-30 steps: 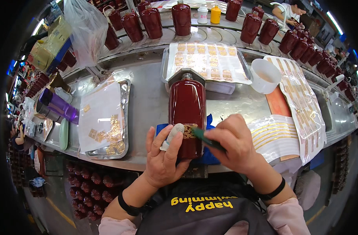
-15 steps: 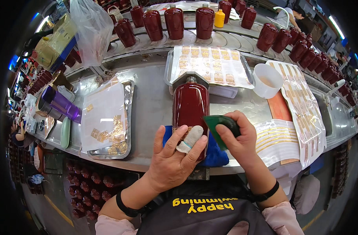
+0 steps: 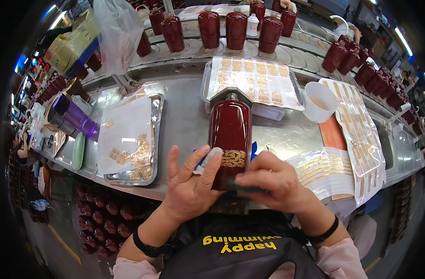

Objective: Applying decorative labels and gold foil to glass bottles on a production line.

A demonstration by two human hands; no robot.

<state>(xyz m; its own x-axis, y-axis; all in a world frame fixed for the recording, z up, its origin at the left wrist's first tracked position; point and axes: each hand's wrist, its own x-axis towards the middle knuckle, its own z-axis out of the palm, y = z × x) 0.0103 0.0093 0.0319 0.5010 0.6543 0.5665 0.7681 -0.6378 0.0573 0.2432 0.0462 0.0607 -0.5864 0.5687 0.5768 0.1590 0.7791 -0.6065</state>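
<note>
Single head-worn fisheye view, looking steeply down and forward from above the steel workbench (image 3: 184, 116). Close range: forearms entering from six o'clock, left hand (image 3: 189, 190) and right hand (image 3: 273, 183) just below centre, on the dark red bottle (image 3: 230, 132). Conveyor with bottles (image 3: 221, 28) curving across twelve o'clock. Straight edges bent toward the rim, corners blacked out. No second view to compare.

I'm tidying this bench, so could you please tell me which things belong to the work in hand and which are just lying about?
In use:
dark red bottle
gold decal
left hand
right hand
green pad

Lying about:
white cup
purple bottle
plastic bag
</note>
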